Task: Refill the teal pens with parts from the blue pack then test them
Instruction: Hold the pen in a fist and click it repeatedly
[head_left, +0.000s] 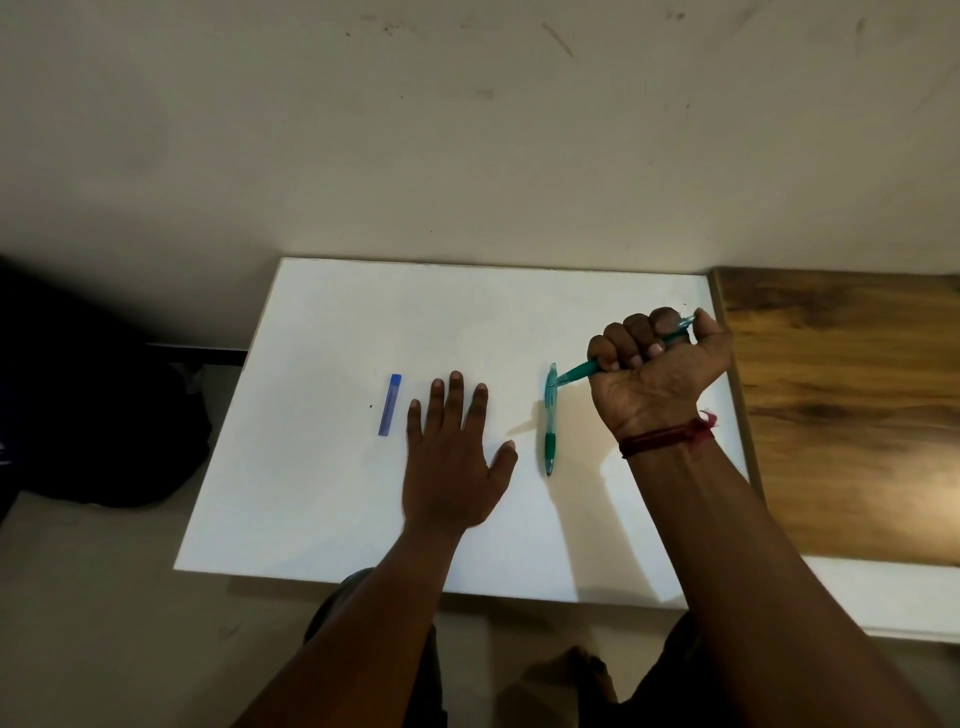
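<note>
The right hand (655, 364) is a tight fist, palm side turned toward the camera, with all 4 fingers and the thumb curled round the held teal pen (581, 370). That pen runs slantwise through the fist. A short translucent end pokes out by the thumb, and a longer, smooth, glossy plastic length comes out below the little finger, pointing down and left. Its lower end meets the upper part of the second teal pen (550, 422); whether the 2 touch cannot be told. A twisted red thread (670, 439) with a frayed knot is wound around the right wrist.

The left hand (451, 457) lies flat on the white table (311, 493), palm down, fingers straight and slightly spread, thumb out to the side, holding nothing.

The second teal pen lies on the table between the 2 hands, running near to far. It has a clear, pale teal barrel, a darker green grip band toward its near end and a clip at the far end.

The blue pack (389, 404) is a slim, flat, translucent blue rectangle lying just left of the left hand's fingers, apart from them, roughly parallel to the lying pen.

The table top is matte, smooth and rectangular. A wooden board (841, 415) with dark streaked grain adjoins its right edge. A scuffed beige wall (467, 130) rises behind, and a dark shape (78, 415) sits left of the table.
</note>
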